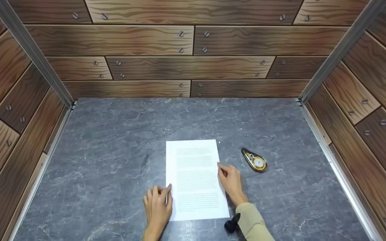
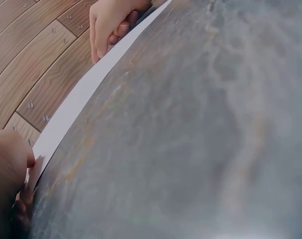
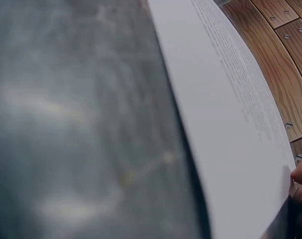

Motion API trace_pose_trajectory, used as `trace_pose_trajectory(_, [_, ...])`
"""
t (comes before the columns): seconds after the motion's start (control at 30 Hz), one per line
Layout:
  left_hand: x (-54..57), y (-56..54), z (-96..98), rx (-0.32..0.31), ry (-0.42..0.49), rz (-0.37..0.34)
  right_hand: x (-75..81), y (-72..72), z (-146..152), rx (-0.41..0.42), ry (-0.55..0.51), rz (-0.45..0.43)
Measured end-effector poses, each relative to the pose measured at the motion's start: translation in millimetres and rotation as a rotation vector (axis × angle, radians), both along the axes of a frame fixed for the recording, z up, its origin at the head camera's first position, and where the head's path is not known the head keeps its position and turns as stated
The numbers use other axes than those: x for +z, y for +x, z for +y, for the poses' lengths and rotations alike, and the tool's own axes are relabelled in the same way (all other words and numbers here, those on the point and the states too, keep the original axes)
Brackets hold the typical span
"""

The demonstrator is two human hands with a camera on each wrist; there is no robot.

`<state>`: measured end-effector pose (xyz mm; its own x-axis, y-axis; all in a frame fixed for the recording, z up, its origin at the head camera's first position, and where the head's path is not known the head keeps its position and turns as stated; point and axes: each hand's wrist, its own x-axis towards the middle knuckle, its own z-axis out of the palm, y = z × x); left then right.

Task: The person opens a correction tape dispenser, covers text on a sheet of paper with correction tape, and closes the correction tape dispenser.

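A white sheet of paper (image 1: 198, 180) with several blocks of printed lines lies over the grey marbled tabletop, long side pointing away from me. My left hand (image 1: 157, 202) pinches its left edge toward the near end, thumb and index finger at the margin. On the opposite edge, farther up, my right hand (image 1: 231, 180) pinches the paper between thumb and curled fingers. In the right wrist view, a dark shadow runs along the near edge of the paper (image 3: 216, 114), and fingertips (image 3: 301, 172) grip its side at the right.
A correction tape dispenser (image 1: 256, 161), black and yellow with a clear case, lies right of the paper. Wood-patterned panels (image 1: 193, 40) wall the grey tabletop (image 1: 112, 150) at the back and sides, with metal posts in the corners. A black device (image 1: 232, 223) sits at my right wrist.
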<state>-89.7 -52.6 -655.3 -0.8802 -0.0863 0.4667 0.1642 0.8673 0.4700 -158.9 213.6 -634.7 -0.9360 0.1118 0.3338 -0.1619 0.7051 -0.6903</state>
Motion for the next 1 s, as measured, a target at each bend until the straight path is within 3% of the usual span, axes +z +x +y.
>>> trace_pose_trajectory(0.23, [-1.4, -13.9, -5.0, -0.015, -0.002, 0.03, 3.1, -8.1, -3, -0.023, 0.028, -0.062])
trace_pose_trajectory(0.53, [-2.4, -35.5, -5.9, -0.044, 0.011, 0.112, 7.6, -32.8, -7, -0.045, 0.051, -0.148])
trace_pose_trajectory(0.77, [1.0, -54.2, -4.2, -0.036, 0.003, 0.063, 7.2, -50.7, -7, -0.056, 0.067, -0.145])
trace_pose_trajectory(1.0, [0.6, -58.5, -1.5, -0.008, 0.006, 0.024, 7.8, -56.5, -6, -0.055, 0.047, -0.193])
